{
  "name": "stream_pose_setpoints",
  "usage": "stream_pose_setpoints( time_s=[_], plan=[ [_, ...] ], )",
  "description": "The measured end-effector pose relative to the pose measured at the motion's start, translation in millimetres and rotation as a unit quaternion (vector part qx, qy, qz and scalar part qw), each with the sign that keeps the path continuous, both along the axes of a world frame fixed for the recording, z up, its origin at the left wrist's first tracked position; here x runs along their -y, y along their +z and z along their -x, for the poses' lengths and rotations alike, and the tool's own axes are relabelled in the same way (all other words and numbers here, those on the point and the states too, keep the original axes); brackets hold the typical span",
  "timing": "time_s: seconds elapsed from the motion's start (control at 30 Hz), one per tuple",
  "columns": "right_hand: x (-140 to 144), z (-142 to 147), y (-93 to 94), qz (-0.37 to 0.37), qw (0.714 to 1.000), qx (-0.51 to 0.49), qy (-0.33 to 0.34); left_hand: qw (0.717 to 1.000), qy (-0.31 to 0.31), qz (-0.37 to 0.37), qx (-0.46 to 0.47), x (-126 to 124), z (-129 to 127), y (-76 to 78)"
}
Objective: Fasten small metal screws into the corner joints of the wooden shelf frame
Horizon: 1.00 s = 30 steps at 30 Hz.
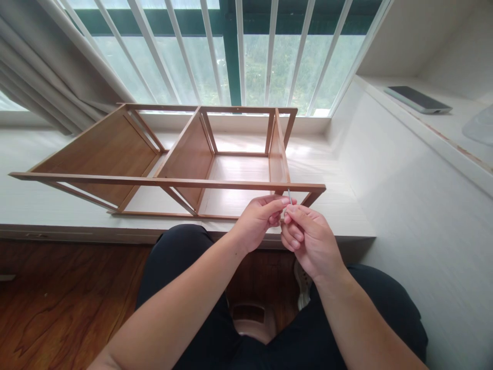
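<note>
Screw (289, 196), thin, metal, pinched upright between fingertips of left hand (259, 220) and right hand (310, 240), both grips clenched on it, just below the front rail of a bamboo shelf frame (169, 182) lying on its side on the white bench (46, 205). Judged light, stiff, slippery, easily dropped; best held at the shank.

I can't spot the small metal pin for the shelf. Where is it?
In the head view, right of centre: the small metal pin is pinched between the fingertips of the left hand and right hand, just below the wooden shelf frame's near right corner.
</note>
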State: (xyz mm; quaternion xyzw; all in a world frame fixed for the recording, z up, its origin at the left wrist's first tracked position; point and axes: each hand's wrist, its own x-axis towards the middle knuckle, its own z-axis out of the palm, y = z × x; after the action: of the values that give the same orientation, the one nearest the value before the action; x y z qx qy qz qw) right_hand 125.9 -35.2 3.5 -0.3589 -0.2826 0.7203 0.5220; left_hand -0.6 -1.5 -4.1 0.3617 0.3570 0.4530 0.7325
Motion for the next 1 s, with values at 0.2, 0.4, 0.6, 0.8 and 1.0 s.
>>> stream_pose_setpoints(
  time_s=[0.2,0.4,0.6,0.8,1.0],
  plan=[
    [0.0,0.3,-0.9,-0.002,1.000,-0.028,0.012,1.000,-0.005,-0.002,0.008,0.6,-0.4,1.3],
    [-0.8,0.8,-3.7,0.010,0.990,-0.129,0.062,1.000,-0.004,0.002,0.006,1.6,0.0,3.6],
    [-1.3,3.5,-5.0,0.012,0.984,-0.162,0.077,1.000,-0.005,0.002,0.006,2.0,0.3,5.7],
    [1.2,8.5,-6.7,-0.003,0.990,-0.130,0.056,1.000,0.003,0.004,0.006,1.4,2.0,3.9],
    [-0.8,7.0,-8.2,-0.020,0.997,-0.076,0.025,1.000,0.003,-0.001,-0.001,0.7,2.2,1.0]
  ],
)
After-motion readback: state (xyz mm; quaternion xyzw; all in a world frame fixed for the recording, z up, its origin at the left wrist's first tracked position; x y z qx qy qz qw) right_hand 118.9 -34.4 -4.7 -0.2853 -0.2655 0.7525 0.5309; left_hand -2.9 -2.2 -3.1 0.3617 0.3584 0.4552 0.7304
